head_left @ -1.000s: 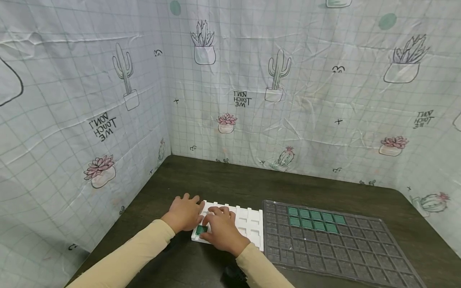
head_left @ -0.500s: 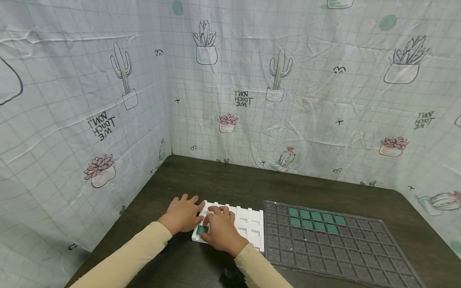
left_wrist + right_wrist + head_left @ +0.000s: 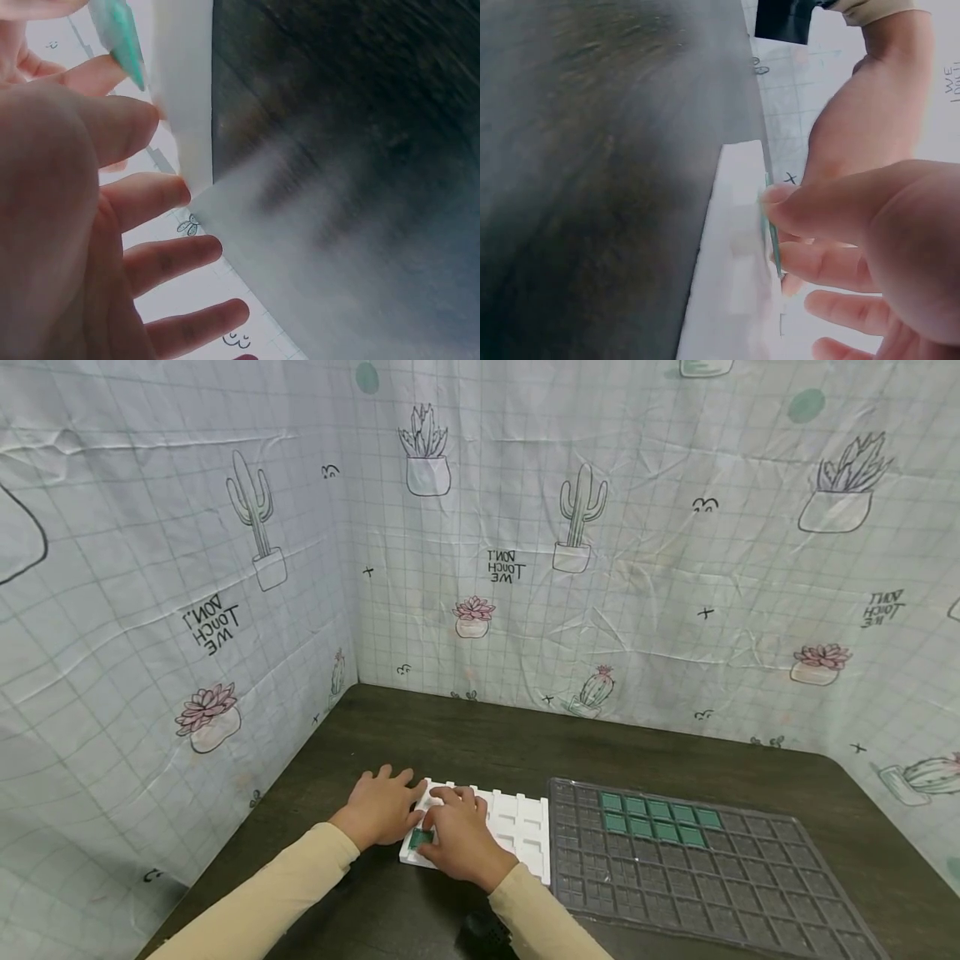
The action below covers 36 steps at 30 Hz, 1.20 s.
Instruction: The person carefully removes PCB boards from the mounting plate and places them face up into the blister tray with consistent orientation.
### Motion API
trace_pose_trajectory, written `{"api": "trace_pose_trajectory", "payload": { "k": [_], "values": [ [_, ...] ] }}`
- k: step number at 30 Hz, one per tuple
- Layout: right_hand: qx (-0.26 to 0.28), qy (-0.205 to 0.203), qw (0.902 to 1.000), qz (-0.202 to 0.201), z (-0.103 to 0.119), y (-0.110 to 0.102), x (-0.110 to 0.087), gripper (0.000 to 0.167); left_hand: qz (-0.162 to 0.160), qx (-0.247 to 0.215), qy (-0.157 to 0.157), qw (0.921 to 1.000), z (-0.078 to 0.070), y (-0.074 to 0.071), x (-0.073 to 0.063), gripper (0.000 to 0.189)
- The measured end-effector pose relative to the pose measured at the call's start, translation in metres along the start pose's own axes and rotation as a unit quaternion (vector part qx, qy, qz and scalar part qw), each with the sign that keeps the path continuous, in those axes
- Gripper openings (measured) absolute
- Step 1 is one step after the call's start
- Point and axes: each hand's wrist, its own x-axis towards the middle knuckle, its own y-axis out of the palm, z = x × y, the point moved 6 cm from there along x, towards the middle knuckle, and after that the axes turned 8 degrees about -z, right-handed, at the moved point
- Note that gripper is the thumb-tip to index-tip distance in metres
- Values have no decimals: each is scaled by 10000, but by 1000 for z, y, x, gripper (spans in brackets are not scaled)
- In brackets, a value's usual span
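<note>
A white tray (image 3: 531, 858) with shallow recesses lies on the dark table. At its near left corner is a green tile (image 3: 420, 837), looking glossy and thin. My right hand (image 3: 461, 839) reaches over the tray and pinches this tile between thumb and finger; in the right wrist view the tile (image 3: 773, 241) shows edge-on, close to the tray's face. My left hand (image 3: 378, 808) is at the tray's left edge with fingers spread fairly straight. In the left wrist view its thumb and forefinger touch or nearly touch the tray's side wall (image 3: 184, 82). The right hand hides several recesses.
Right of the white tray lies a larger dark tray (image 3: 720, 885) divided into many cells. Several green tiles (image 3: 660, 810) sit in its far rows. A black object (image 3: 486, 932) is beside the right sleeve. Patterned cloth (image 3: 517, 643) hangs behind and along the sides.
Both hands stay almost in place. The green tile shifts very slightly and its shine varies, under the right fingers. The head view has moved a little.
</note>
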Motion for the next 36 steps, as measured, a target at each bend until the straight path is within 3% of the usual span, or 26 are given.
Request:
{"api": "trace_pose_trajectory", "payload": {
  "k": [23, 36],
  "values": [
    [2, -10, 10000, -45, -8, -15, -8, 17, 88, 154, -26, 9998, -2, -4, 0, 56],
    [91, 180, 9998, -6, -25, -23, -15, 17, 91, 212, -73, 9997, -3, -4, 1, 56]
  ]
}}
